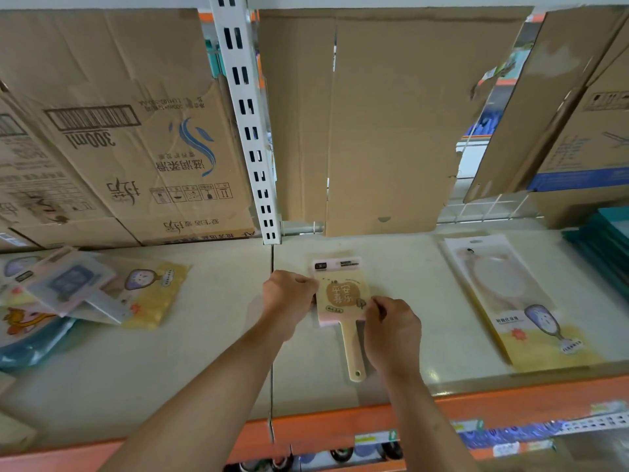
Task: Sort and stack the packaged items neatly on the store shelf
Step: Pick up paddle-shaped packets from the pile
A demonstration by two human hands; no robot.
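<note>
- The packaged hand mirror [341, 294] lies flat on the pale shelf [211, 352], near the middle and just right of the seam between shelf panels, its handle pointing toward the person.
- The left hand [289, 296] pinches the pack's left edge, fingers curled closed on it; the right hand [391, 330] has its grip closed on the lower right corner, beside the handle.
- The pack looks light and flat: a stiff card and paddle inside a thin, glossy sleeve. It should slide easily on the smooth shelf, so holding both side edges is a sound way to square it up. The bare handle sticks out of the sleeve and offers a firm second hold.
- If it is a mirror, as the shape suggests, it is fragile and should be set down flat, not dropped.
- A loose pile of similar packs [85, 294] sits at the left, overlapping and crooked; they will probably slip over one another when lifted.
- A larger pack [514, 301] lies to the right, well apart from the hands, and a teal stack [602, 243] sits at the far right.
- Open shelf lies on both sides of the mirror and in front of it. Cardboard boxes [136, 131] close off the back, and the orange front edge [510, 403] lies near the handle's tip.
</note>
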